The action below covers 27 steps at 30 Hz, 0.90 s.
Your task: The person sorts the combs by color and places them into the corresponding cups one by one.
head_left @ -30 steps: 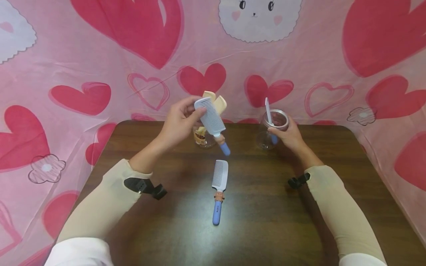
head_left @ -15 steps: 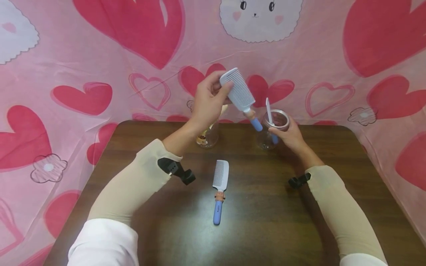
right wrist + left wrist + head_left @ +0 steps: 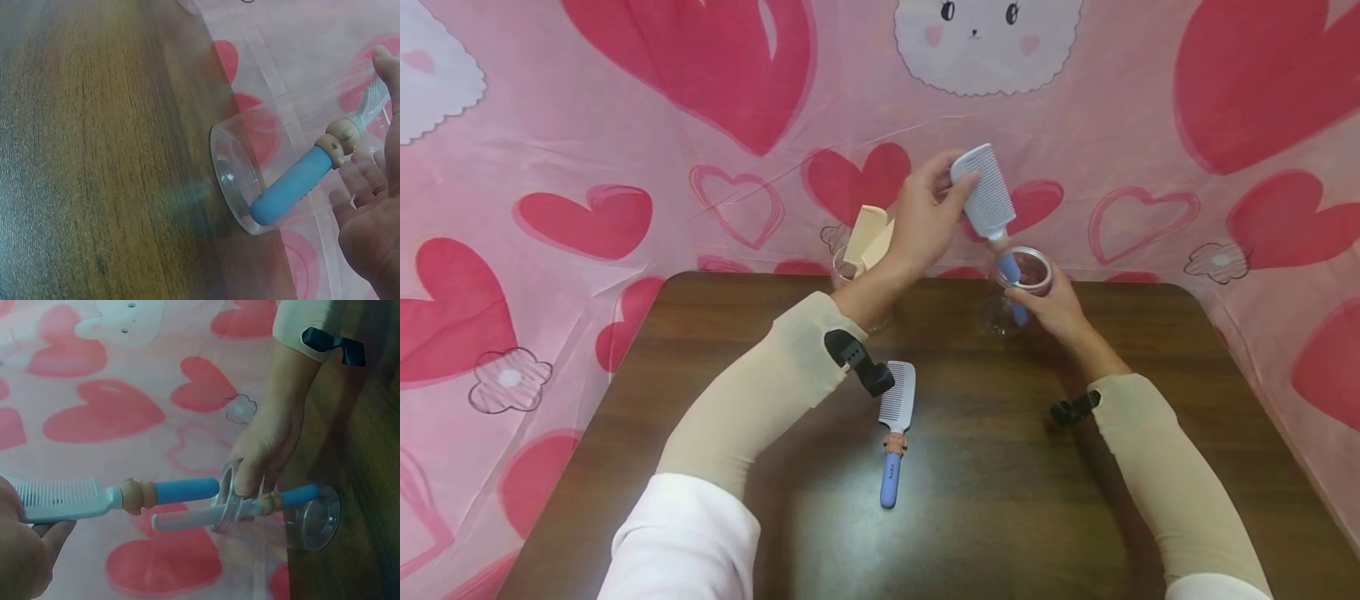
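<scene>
My left hand (image 3: pixel 927 208) pinches a pale blue comb (image 3: pixel 988 193) by its toothed end. Its blue handle points down at the mouth of a clear jar (image 3: pixel 996 323) on the table's right side. In the left wrist view, that handle tip (image 3: pixel 209 487) appears right at the jar's rim. My right hand (image 3: pixel 1058 307) grips the jar near its rim. Inside the jar leans a similar comb, its blue handle (image 3: pixel 294 187) down near the bottom and its teeth (image 3: pixel 187 519) sticking out of the mouth. Another such comb (image 3: pixel 891 471) lies on the table.
Behind my left forearm stands a second clear jar (image 3: pixel 841 260), partly hidden, with cream-coloured combs (image 3: pixel 868 236) sticking up from it. The brown wooden table (image 3: pixel 985 500) ends at a pink cloth (image 3: pixel 662 125) printed with hearts.
My left hand has carried its comb rightward and up from near the left jar to above the right jar's mouth. My right hand and the jar it grips have stayed in place.
</scene>
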{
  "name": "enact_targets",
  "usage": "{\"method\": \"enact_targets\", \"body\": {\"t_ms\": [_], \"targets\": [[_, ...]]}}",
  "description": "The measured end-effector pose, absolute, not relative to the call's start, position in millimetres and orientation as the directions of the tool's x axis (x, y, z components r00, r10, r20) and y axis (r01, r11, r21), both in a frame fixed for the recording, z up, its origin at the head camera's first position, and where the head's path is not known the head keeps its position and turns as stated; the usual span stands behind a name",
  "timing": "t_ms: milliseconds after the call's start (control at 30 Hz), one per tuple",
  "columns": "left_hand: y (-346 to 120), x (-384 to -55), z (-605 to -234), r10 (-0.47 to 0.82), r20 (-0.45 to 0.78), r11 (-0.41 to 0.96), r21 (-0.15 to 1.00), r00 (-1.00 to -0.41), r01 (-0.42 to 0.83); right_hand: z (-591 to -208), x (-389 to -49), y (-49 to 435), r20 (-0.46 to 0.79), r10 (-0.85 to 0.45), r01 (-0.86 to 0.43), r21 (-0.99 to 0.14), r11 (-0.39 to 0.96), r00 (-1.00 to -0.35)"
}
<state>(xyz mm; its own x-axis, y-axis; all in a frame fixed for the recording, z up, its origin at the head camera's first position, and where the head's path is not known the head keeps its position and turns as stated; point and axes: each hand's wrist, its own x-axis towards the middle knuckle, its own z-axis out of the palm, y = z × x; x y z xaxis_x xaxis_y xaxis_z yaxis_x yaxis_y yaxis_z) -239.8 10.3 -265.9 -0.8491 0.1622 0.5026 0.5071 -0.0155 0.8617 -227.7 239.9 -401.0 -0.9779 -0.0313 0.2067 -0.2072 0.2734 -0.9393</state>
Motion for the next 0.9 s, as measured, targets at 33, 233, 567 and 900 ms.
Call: {"method": "enact_targets", "body": {"t_ms": [33,233,567,900], "targets": [[12,-242,-268,0.158,0.511,-0.011,0.856,-0.845,0.516,-401,-227,240,0.205,-0.028,-0.204,-0.937,0.285,-0.978],[24,-249,-276,0.145,0.503,0.017,0.860,-0.852,0.510,-401,-229,240,0.194,-0.023,-0.192,-0.933,0.303,-0.981],[40,-258,-286,0.158,0.488,0.065,0.862,-0.858,0.502,-399,-228,239,0.187,-0.033,-0.188,-0.940,0.285,-0.982],[56,-269,-300,0.086,0.454,0.057,0.886,-0.887,0.459,-418,-241,250,0.186,-0.010,-0.179,-0.929,0.324,-0.982]]}}
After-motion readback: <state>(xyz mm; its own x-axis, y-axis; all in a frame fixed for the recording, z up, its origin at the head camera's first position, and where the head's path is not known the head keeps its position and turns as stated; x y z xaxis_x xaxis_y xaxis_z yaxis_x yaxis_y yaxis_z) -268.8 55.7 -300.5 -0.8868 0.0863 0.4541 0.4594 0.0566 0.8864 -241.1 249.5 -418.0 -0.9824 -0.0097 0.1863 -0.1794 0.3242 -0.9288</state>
